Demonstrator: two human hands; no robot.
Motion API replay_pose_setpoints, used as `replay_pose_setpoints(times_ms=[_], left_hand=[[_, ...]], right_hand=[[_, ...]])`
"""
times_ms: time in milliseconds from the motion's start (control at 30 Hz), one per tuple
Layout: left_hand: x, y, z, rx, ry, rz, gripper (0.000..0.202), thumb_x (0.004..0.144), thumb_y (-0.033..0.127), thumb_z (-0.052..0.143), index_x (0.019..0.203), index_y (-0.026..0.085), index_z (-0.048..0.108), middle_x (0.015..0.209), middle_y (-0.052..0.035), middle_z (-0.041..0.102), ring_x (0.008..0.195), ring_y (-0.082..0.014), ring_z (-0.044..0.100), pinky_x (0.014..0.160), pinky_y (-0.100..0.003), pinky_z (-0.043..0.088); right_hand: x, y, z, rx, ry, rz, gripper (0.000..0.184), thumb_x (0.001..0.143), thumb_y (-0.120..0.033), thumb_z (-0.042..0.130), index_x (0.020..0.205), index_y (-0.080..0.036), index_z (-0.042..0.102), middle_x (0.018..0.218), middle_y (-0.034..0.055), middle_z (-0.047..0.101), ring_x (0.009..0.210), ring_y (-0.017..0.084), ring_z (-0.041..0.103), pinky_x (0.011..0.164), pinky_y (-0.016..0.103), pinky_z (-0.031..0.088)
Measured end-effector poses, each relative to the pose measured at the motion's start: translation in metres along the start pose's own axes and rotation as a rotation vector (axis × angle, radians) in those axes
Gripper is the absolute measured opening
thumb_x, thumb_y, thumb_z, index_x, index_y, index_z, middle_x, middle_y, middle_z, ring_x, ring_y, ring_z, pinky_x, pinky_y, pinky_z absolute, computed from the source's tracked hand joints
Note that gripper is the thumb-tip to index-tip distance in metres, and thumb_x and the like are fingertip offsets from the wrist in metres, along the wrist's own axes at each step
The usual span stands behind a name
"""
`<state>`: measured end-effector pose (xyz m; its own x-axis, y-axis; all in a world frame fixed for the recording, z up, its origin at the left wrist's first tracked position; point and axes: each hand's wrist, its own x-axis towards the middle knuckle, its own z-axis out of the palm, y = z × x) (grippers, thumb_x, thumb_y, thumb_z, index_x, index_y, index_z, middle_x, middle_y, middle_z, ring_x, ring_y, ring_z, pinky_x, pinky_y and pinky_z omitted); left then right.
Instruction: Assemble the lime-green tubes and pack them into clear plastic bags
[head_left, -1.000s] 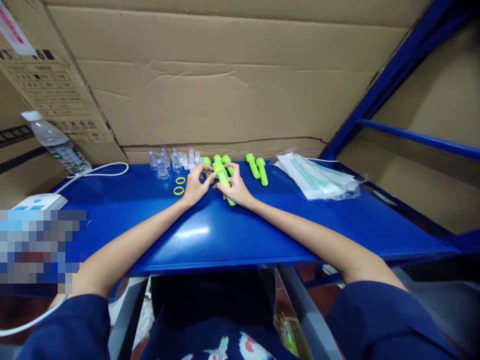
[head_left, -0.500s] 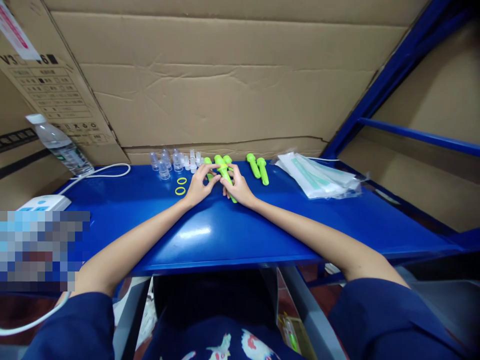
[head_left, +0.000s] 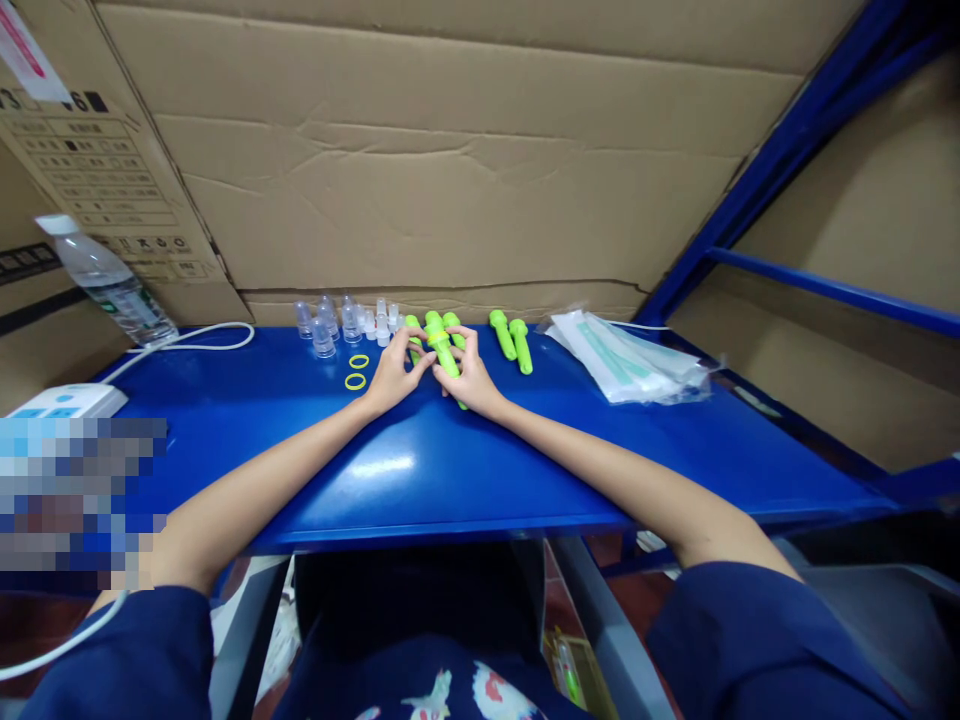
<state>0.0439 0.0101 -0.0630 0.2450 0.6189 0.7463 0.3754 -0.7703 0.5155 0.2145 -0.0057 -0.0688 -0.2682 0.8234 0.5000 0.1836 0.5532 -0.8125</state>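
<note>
A bright green torch-shaped plastic piece (head_left: 444, 356) is tilted between my hands, its wider knobbed end away from me. My right hand (head_left: 474, 378) is closed around its shaft. My left hand (head_left: 393, 372) has its thumb and index finger closed on the piece near its neck. A yellowish band, perhaps a ring, shows there. Two more green pieces stand partly hidden behind my fingers, one a green piece (head_left: 413, 338) beside my left hand. Two yellow rings (head_left: 358, 371) lie left of that hand.
Several clear plastic domes (head_left: 324, 335) and small clear fittings (head_left: 383, 325) stand at the back left. Two green pieces (head_left: 520, 347) lie right of my hands, before plastic-wrapped packets (head_left: 622, 355). A water bottle (head_left: 112, 285), white cable and power strip (head_left: 71, 402) are left. Cardboard (head_left: 450, 200) walls the back.
The view has shifted slightly. The green piece sits at a slightly different tilt between my hands, and my right-hand fingers have shifted a little along it.
</note>
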Motion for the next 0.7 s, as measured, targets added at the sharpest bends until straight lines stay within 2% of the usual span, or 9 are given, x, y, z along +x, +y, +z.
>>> replay_pose_setpoints(times_ms=[100, 300, 500, 700], left_hand=[[0.0003, 0.0003, -0.0003, -0.003, -0.01, -0.002, 0.023, 0.091, 0.028, 0.063, 0.11, 0.019, 0.054, 0.108, -0.0073, 0.066, 0.081, -0.0143, 0.066, 0.069, -0.027, 0.051], [0.0017, 0.0008, -0.0023, 0.027, -0.016, 0.032, 0.021, 0.092, 0.027, 0.061, 0.111, 0.019, 0.058, 0.108, -0.0077, 0.066, 0.079, -0.0149, 0.065, 0.068, -0.028, 0.052], [0.0021, 0.0027, -0.0042, 0.03, -0.029, 0.032, 0.023, 0.094, 0.028, 0.058, 0.115, 0.02, 0.063, 0.108, -0.0082, 0.063, 0.079, -0.0149, 0.065, 0.068, -0.028, 0.052], [0.0023, 0.0022, -0.0032, 0.027, -0.047, 0.026, 0.018, 0.094, 0.027, 0.057, 0.11, 0.02, 0.062, 0.109, -0.008, 0.061, 0.08, -0.0145, 0.064, 0.069, -0.028, 0.052]], right_hand=[[0.0002, 0.0006, -0.0004, -0.004, 0.01, -0.001, 0.056, 0.087, -0.037, 0.064, 0.126, -0.029, 0.024, 0.102, 0.0049, 0.066, 0.044, 0.01, 0.056, 0.041, 0.028, 0.054], [0.0017, 0.0041, -0.0023, 0.06, -0.034, 0.069, 0.058, 0.087, -0.04, 0.064, 0.127, -0.029, 0.023, 0.081, -0.0027, 0.067, 0.04, 0.012, 0.056, 0.037, 0.027, 0.05], [0.0028, 0.0059, -0.003, 0.042, -0.007, 0.058, 0.052, 0.086, -0.043, 0.066, 0.12, -0.028, 0.03, 0.078, -0.0038, 0.065, 0.042, 0.013, 0.058, 0.039, 0.027, 0.05], [0.0007, 0.0003, -0.0019, 0.041, -0.003, 0.042, 0.057, 0.085, -0.043, 0.067, 0.124, -0.028, 0.027, 0.081, -0.0021, 0.065, 0.045, 0.014, 0.06, 0.042, 0.029, 0.053]])
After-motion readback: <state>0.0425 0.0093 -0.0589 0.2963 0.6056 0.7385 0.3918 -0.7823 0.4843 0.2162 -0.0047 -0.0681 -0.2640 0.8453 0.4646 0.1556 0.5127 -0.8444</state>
